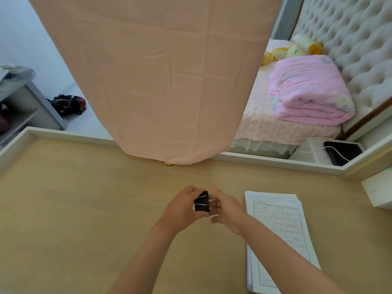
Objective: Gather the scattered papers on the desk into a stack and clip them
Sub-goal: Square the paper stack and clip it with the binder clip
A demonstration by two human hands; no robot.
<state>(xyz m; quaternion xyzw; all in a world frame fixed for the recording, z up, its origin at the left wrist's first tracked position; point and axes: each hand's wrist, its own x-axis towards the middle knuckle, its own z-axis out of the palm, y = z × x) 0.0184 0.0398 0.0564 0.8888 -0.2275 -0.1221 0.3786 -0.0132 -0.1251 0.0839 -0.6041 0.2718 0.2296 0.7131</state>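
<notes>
Both hands, left hand (pixel 182 209) and right hand (pixel 226 211), pinch a black binder clip (pixel 202 203) between them above the table (pixel 84 209), while the papers (pixel 280 230) already lie stacked to their right, so only clipping seems left.

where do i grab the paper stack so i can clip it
Probably the far short edge of the stack, coming from its left side, nearest the left hand and right hand holding the clip. It lies flat on the desk, so fingers must slide under. The sheets fan out slightly there, so square them first.
</notes>
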